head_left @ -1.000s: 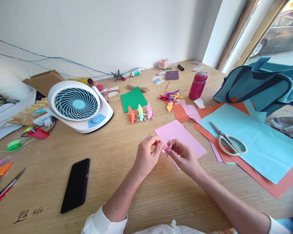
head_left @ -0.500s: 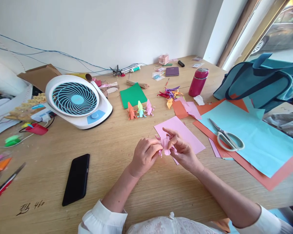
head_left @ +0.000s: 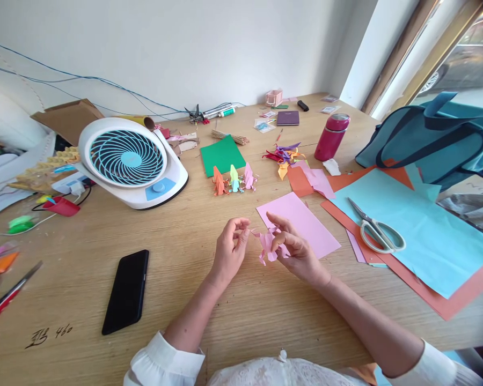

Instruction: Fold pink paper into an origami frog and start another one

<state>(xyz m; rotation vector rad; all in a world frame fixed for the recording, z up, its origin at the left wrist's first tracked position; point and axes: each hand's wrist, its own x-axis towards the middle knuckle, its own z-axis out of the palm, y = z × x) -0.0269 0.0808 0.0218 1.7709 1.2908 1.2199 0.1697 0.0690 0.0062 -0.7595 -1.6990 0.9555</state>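
Head view: the right grip [head_left: 295, 247] pinches a small pink folded figure [head_left: 267, 246] between thumb and fingertips, taking it by its right edge and holding it just above the desk [head_left: 185, 236]. The figure lies to the left of that grip, in the gap between the two hands. Its longer line runs from far to near with a slight tilt, and one thin point juts left.

The left grip [head_left: 230, 245] is spread loosely with the fingers curled and holds nothing. Its thumb and forefinger are just beside that jutting point; whether they touch it cannot be told. The figure sits nearer the right hand, and the left hand stands to the figure's left at about the same height.

A pink sheet [head_left: 306, 225] lies flat just beyond the right hand. Far of both hands stands a row of three small folded figures [head_left: 233, 182], and a green sheet [head_left: 222, 155] lies farther back. Scissors [head_left: 376, 233] rest on a blue sheet [head_left: 434, 236] well to the right. A black phone [head_left: 125, 292] lies to the near left, and a white fan [head_left: 131, 161] stands at the far left.
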